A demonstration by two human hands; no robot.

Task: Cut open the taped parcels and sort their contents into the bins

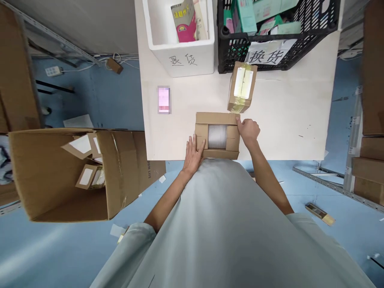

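A small cardboard box (232, 144) lies at the table's near edge, its flaps partly folded in. Something whitish and wrapped in clear plastic (217, 137) shows through the gap between the flaps. My left hand (193, 156) rests against the box's left side, fingers stretched out. At the upper right corner, my right hand (248, 130) has its fingers curled, with the thumb on the box's edge. Just beyond stands a taped carton (242, 87) with a white label.
A white bin (186, 62) and a black plastic crate (231, 52) holding green boxes stand at the back of the table (282, 132). A phone-like item (164, 100), blurred out, lies left. A large open carton (63, 208) with small boxes inside is at the lower left.
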